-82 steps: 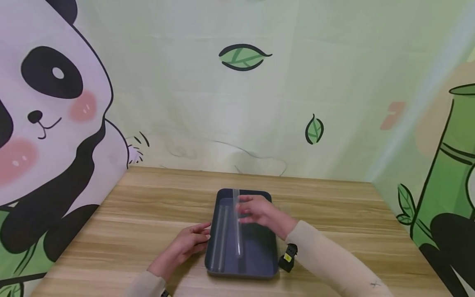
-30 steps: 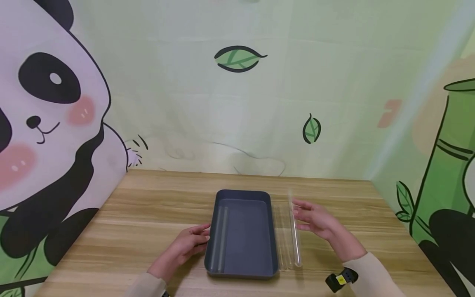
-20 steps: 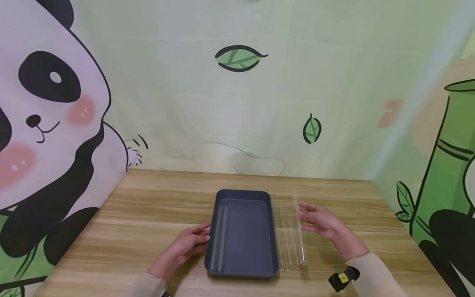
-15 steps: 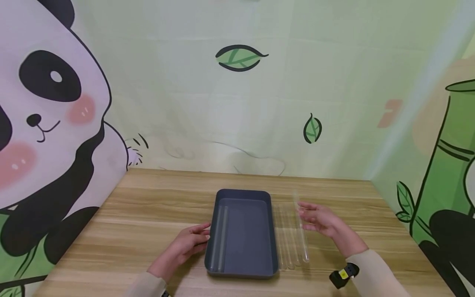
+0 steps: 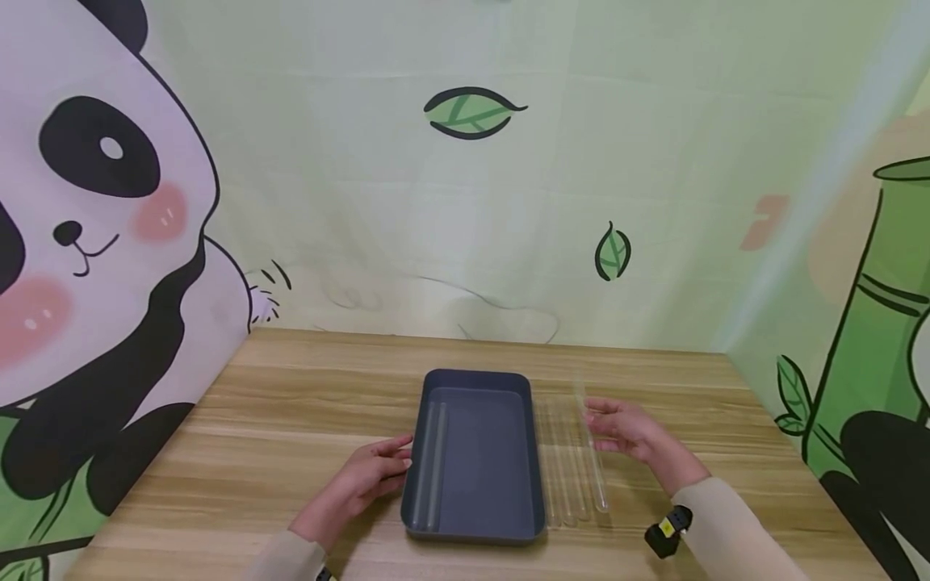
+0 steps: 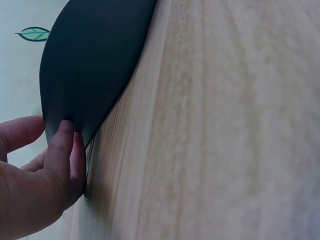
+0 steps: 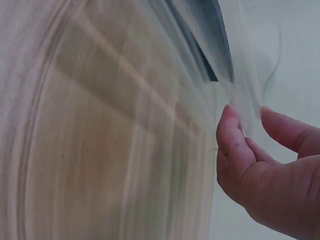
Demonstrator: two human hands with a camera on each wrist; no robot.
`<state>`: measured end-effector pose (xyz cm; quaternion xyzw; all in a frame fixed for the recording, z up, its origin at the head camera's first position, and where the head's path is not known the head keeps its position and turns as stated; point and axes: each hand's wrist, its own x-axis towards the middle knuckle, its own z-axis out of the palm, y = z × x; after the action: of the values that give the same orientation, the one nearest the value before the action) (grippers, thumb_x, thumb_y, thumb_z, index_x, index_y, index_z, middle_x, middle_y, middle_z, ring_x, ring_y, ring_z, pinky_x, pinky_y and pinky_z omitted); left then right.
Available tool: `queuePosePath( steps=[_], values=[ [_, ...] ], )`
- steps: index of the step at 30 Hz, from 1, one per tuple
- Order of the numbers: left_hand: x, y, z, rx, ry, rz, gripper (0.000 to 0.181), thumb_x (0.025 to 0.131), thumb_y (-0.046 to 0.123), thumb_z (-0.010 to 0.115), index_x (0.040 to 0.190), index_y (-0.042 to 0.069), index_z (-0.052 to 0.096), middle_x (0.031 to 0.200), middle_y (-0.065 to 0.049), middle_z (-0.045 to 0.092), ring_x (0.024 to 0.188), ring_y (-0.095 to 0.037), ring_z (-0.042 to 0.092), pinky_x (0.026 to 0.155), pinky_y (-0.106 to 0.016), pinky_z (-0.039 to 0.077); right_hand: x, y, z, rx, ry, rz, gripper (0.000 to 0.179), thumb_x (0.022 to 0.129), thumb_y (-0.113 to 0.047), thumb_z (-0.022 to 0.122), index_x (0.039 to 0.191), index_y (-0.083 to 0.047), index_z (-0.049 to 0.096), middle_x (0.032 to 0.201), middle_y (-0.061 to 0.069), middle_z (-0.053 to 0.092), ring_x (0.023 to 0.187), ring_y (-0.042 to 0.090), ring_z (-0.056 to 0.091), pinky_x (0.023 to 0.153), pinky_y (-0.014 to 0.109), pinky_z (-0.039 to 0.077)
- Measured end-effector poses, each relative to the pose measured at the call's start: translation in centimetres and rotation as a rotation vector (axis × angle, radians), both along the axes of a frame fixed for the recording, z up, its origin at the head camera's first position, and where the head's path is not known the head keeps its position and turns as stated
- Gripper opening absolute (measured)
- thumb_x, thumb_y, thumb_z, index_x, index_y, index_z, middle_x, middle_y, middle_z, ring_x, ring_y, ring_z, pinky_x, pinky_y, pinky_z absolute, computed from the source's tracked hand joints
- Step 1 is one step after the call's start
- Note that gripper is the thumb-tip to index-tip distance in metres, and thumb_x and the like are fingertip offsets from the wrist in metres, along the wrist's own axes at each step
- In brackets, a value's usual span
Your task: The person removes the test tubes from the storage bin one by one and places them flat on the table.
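My right hand pinches a clear test tube between thumb and fingertips, to the right of the dark blue tray. Its rounded end points toward me, and its far end rises past my fingers. Beside it, more clear test tubes lie in a row on the table along the tray's right side. Inside the tray, by its left wall, lie two test tubes. My left hand rests its fingertips against the tray's left wall, the thumb near the rim in the left wrist view.
The wood-grain table reaches back to a pale green backdrop printed with a panda, leaves and bamboo. Black wrist cameras hang at both sleeves; the right one sits close over the tabletop.
The right hand has carried the test tube from over the tray to the right, past the tray's edge, then slightly farther right beside the row. The left hand stays at the tray.
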<state>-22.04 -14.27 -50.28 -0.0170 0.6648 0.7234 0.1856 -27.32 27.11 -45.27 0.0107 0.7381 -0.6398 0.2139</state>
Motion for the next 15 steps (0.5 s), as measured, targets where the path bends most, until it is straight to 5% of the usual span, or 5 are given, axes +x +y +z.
queuePosePath(
  steps=[7,15],
  values=[
    [0.0,-0.1,0.0,0.000,0.008,-0.005,0.063,0.096,-0.004,0.057,0.154,-0.011,0.032,0.145,-0.035,0.051,0.102,-0.009,0.066,0.089,-0.024,0.057,-0.6,-0.5,-0.6,0.103,0.021,-0.013,0.060,0.103,-0.002,0.051,0.154,0.015,0.025,0.139,0.028,0.055,0.100,0.007,0.060,0.080,0.026,0.061],
    [0.0,0.0,0.1,-0.007,0.000,0.000,0.062,0.097,-0.004,0.057,0.153,-0.011,0.033,0.147,-0.036,0.048,0.103,-0.010,0.066,0.089,-0.024,0.057,-1.2,-1.0,-1.2,0.181,0.002,-0.063,0.057,0.104,-0.004,0.051,0.154,0.013,0.029,0.148,0.035,0.045,0.103,0.013,0.059,0.079,0.026,0.061]
  ],
)
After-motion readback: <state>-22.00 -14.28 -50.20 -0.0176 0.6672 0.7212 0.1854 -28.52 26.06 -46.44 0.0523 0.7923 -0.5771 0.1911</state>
